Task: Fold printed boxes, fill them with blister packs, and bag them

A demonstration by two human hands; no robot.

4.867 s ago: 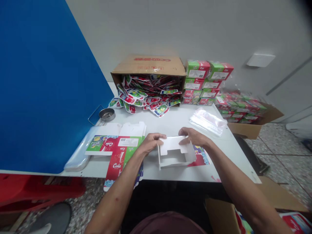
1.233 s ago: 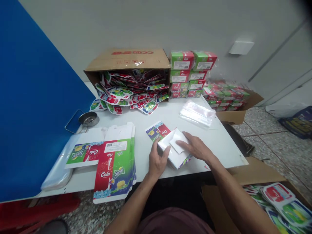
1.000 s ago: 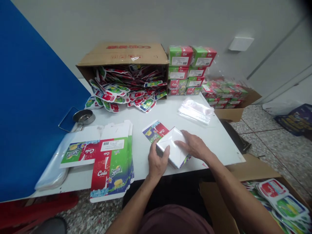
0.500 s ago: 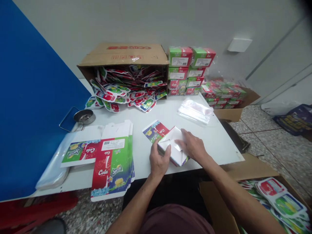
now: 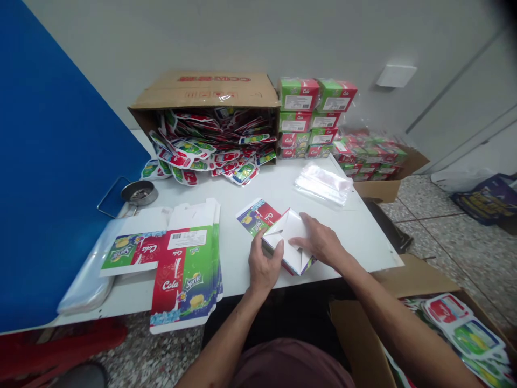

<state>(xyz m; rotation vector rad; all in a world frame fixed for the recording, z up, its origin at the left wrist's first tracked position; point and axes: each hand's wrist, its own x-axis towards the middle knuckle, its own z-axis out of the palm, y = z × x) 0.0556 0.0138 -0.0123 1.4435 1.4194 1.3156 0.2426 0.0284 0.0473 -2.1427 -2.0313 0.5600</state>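
A small printed carton [image 5: 287, 237] is between my two hands near the front edge of the white table, its white inner flaps facing up and folded against each other. My left hand [image 5: 264, 264] grips its left side, thumb on the flaps. My right hand [image 5: 319, 240] holds the right side, with the thumb pressing on the flaps near the middle. The carton's printed lid panel [image 5: 258, 215] with Cola and Sprite artwork stretches out behind it, lying toward the back left. The carton's underside is hidden.
Flat unfolded cartons [image 5: 189, 269] lie at left, overhanging the front edge. Clear plastic bags [image 5: 323, 186] rest at right. Behind stand a cardboard box [image 5: 205, 89] spilling flat printed packs and stacked finished cartons [image 5: 299, 94]. A metal pan [image 5: 139, 193] sits left; an open box [image 5: 404, 280] is at lower right.
The white flaps have been pressed flatter and closer together under my right thumb. Both hands stay in nearly the same place on the carton.
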